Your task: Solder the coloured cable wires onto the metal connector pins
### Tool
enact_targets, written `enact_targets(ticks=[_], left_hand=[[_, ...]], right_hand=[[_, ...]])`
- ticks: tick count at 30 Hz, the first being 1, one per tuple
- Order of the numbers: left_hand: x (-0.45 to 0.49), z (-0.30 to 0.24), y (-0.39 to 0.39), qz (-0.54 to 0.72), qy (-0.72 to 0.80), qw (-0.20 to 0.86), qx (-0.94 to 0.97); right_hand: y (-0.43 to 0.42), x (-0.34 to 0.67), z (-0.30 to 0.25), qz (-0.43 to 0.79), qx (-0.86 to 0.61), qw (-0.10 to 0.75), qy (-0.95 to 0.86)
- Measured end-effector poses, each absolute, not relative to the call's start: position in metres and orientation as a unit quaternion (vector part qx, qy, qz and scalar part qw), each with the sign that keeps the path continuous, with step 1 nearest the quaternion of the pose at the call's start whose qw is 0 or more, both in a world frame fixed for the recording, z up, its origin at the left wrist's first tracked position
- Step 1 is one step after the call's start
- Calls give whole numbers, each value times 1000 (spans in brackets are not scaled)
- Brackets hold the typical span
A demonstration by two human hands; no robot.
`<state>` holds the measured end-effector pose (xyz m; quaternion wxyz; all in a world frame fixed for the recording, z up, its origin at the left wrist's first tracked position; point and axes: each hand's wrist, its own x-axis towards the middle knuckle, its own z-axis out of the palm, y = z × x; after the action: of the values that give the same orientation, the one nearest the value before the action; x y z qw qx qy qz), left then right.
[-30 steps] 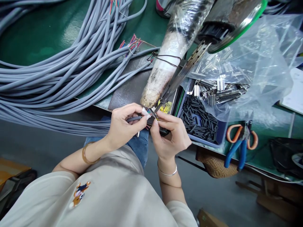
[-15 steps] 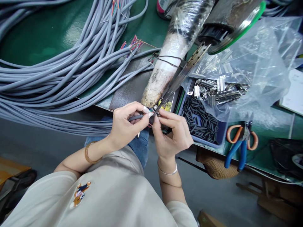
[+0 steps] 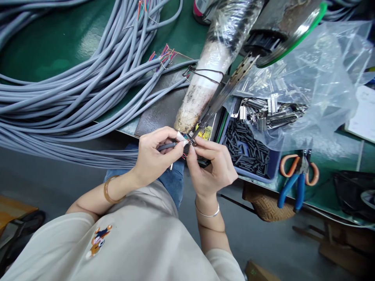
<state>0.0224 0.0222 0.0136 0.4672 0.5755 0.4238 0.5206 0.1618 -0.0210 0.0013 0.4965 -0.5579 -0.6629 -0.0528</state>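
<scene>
My left hand (image 3: 156, 156), with white wrapping on its thumb and index fingertip, pinches the end of a grey cable (image 3: 166, 146). Thin coloured wires fan out from that end. Facing it, my right hand (image 3: 215, 162) is closed, thumb and fingertips on a small metal connector (image 3: 191, 143), mostly hidden by the fingers. The wire ends meet the connector between both hands. Just above them comes down the narrow end of a long metal soldering iron (image 3: 215, 103), beside a white plastic-wrapped tube (image 3: 199, 82).
Bundles of grey cable (image 3: 73, 101) cover the bench's left side. To the right stand a blue tray (image 3: 274, 166) of short black tubes and a plastic bag (image 3: 328, 89) with metal connectors. Orange-handled and blue-handled pliers (image 3: 300, 179) lie at the bench edge.
Both hands have hardly moved. My right fingertips have shifted slightly left, and more of the connector and wires shows between the hands.
</scene>
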Motion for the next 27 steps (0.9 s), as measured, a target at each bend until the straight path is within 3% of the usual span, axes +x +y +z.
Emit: enact_targets(ticks=[17, 27], left_hand=[[20, 10, 20, 507, 413, 480, 585], [18, 13, 15, 453, 435, 545, 555]], right_hand=[[-25, 166, -3, -91, -537, 478, -689], [-33, 168, -8, -114, -519, 492, -689]])
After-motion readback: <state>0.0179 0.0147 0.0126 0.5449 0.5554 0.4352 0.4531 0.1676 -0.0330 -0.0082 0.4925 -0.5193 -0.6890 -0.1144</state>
